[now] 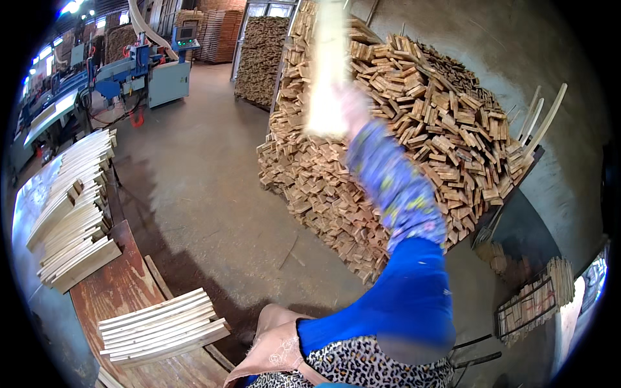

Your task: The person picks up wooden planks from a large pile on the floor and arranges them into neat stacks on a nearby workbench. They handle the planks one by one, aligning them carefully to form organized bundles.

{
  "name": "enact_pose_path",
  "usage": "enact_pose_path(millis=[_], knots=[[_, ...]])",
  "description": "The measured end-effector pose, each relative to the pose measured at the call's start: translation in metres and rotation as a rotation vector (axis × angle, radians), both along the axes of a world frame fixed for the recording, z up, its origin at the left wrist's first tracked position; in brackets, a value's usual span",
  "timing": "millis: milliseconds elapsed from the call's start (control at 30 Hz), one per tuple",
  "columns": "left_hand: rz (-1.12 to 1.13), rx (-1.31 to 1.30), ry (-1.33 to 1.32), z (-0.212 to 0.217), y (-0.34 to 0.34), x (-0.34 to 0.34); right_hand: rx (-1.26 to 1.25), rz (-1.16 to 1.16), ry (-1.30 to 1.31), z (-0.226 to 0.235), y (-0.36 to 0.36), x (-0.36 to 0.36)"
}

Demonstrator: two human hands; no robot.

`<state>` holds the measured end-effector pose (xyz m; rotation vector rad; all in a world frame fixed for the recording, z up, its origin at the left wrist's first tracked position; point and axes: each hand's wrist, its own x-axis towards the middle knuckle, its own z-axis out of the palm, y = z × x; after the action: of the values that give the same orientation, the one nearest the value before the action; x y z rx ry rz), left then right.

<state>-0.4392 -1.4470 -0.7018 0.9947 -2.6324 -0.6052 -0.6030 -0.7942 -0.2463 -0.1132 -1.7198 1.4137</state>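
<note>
My right hand [353,110], smeared by motion, is raised at arm's length in front of me. It grips the edge of a long, pale wooden board [328,71], held upright and overexposed to near white. The board's lower end hides part of the big heap of short wood pieces [388,139] behind it. A floral sleeve cover and a blue sleeve [407,278] show along my right arm. My left hand is out of view.
Curved pale wooden strips [162,326] lie in a row on a worn wooden bench [129,252] at the left, with more strips [81,213] beyond them. A blue-grey machine [169,81] stands far left. A crate of wood pieces [527,310] sits at the right.
</note>
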Motion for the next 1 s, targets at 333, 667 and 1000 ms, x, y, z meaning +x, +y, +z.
enact_pose_path(millis=[333,667,1000], knots=[[0.424,0.104,-0.317,-0.01,-0.078,0.065,0.937,-0.513,-0.341,-0.078,0.141,-0.065],[0.337,1.052,0.452,-0.036,0.089,0.08,0.56,1.118,-1.014,-0.491,-0.37,-0.116],[0.403,0.516,-0.145,-0.084,0.114,0.063,1.071,1.368,-1.096,-0.504,-0.513,0.002]])
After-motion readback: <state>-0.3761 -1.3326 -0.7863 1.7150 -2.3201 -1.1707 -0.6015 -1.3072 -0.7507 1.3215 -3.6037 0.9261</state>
